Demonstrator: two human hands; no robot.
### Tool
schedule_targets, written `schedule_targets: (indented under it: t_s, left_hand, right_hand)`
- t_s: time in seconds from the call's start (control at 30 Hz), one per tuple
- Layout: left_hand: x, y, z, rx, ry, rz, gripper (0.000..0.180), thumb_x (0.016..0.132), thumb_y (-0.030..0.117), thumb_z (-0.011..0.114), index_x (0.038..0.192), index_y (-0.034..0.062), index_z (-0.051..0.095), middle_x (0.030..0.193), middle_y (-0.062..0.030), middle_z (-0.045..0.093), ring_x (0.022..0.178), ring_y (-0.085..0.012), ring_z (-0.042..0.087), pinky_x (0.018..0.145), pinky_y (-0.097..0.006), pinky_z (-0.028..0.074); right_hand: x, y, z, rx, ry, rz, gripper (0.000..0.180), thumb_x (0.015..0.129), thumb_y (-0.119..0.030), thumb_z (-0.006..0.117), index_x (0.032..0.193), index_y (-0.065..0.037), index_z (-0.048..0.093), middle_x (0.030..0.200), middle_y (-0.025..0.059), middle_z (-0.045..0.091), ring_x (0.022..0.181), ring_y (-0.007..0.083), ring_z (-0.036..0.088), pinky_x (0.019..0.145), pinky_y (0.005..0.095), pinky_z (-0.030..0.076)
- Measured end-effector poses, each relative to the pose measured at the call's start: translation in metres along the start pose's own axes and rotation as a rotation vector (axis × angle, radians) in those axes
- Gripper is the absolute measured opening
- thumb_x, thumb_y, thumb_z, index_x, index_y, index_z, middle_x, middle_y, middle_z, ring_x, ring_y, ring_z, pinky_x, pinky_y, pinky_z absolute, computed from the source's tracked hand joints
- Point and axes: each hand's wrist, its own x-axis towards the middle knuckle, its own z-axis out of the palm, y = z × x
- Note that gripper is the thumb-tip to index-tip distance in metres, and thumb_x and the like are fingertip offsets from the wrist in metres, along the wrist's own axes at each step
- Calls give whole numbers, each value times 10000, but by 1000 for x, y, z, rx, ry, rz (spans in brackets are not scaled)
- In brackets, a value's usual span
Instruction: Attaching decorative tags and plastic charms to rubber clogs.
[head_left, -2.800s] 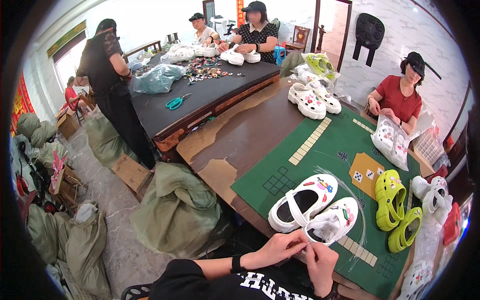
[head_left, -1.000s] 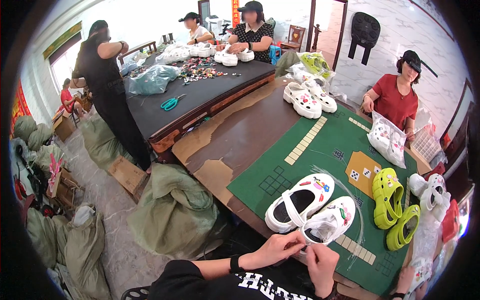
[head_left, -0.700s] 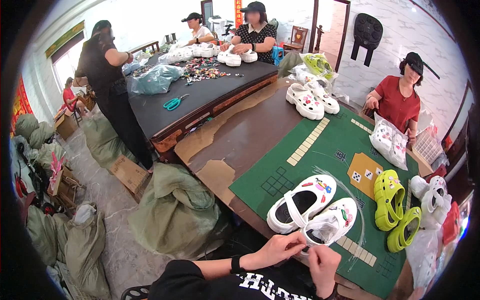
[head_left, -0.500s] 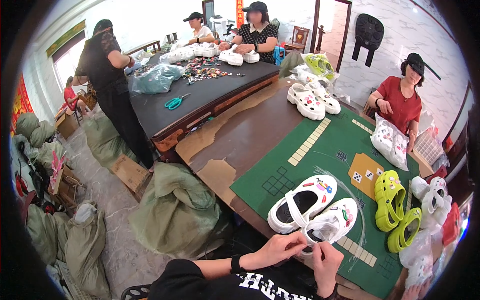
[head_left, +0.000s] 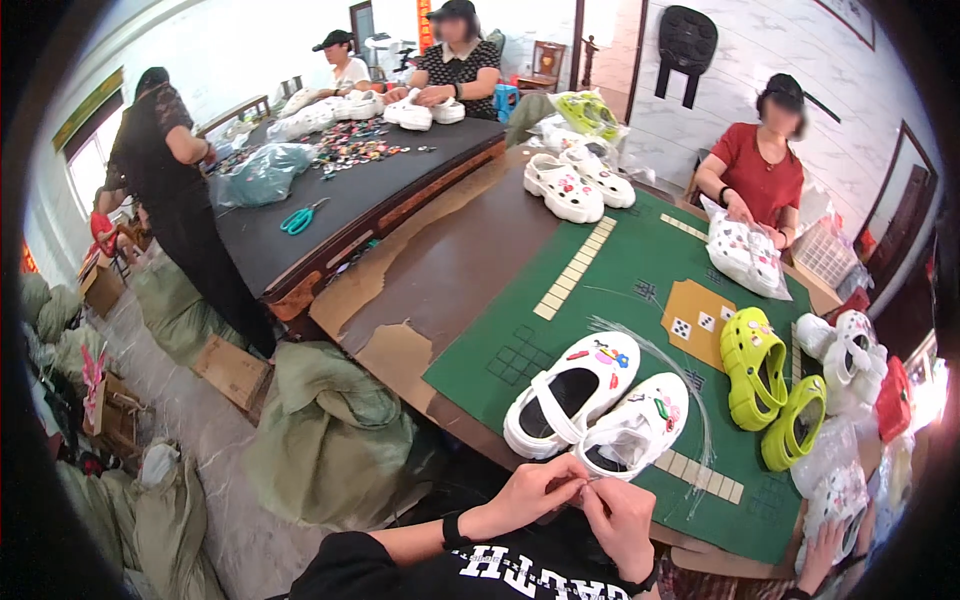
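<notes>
1. White shoes [head_left: 640, 424], 2 of them, lie on the green mat [head_left: 720, 525] just beyond us, long axes slanting away and rightward.
2. Our left hand [head_left: 533, 494] looks nearer the closer shoe's heel.
3. Our right hand [head_left: 620, 518] meets it, fingertips narrowly together; we can't tell whether they're pinching anything.

The brown desk [head_left: 465, 225], with tan patches [head_left: 396, 350] along its left side, bears a green mat [head_left: 480, 395] (printed with pale tiles [head_left: 575, 268] and dice [head_left: 706, 321]). On the mat stand white strapped shoes [head_left: 607, 376], thin clear strands [head_left: 708, 420] beside them, and lime-green clogs [head_left: 741, 372]. Charm-studded white clogs [head_left: 565, 195] stand by its far corner.
</notes>
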Motion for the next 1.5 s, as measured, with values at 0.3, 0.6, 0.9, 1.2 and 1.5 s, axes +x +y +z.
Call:
schedule_targets:
  t_s: [0.3, 0.6, 0.9, 1.2, 1.5]
  left_hand:
    - [2, 5, 2, 16, 21, 12, 90, 955, 71, 606, 1021, 9, 608, 745, -20, 655, 608, -53, 580, 567, -209, 476]
    - [2, 4, 0, 27, -12, -30, 91, 953, 68, 608, 1016, 3, 601, 758, -22, 661, 618, -52, 586, 571, -210, 480]
    - [3, 6, 1, 18, -12, -54, 102, 956, 113, 617, 1008, 25, 605, 715, -21, 642, 620, -61, 593, 575, -235, 476]
    - [4, 4, 1, 19, -7, -50, 100, 954, 113, 622, 999, 25, 603, 704, -17, 638, 619, -63, 602, 567, -234, 476]
    - [4, 3, 0, 16, -30, -33, 83, 954, 61, 607, 1016, 6, 599, 749, -22, 653, 603, -46, 567, 558, -208, 462]
  right_hand:
    - [-3, 9, 0, 40, 84, 28, 56, 818, -34, 667, 779, -1, 645, 665, 123, 607, 550, 266, 598, 527, 336, 460]
    - [-3, 6, -4, 37, 10, 0, 74, 817, -45, 676, 776, 4, 640, 648, 125, 597, 551, 275, 601, 524, 338, 459]
    - [-3, 10, -3, 40, 59, 88, 60, 823, -59, 671, 796, -8, 652, 688, 130, 623, 578, 279, 618, 543, 340, 477]
    - [-1, 9, -6, -11, 54, 33, 72, 805, -51, 680, 760, -16, 635, 646, 108, 591, 559, 266, 601, 527, 339, 462]
    - [-6, 12, -4, 11, 82, 68, 40, 791, -47, 679, 784, -21, 649, 669, 126, 610, 571, 271, 617, 537, 347, 473]
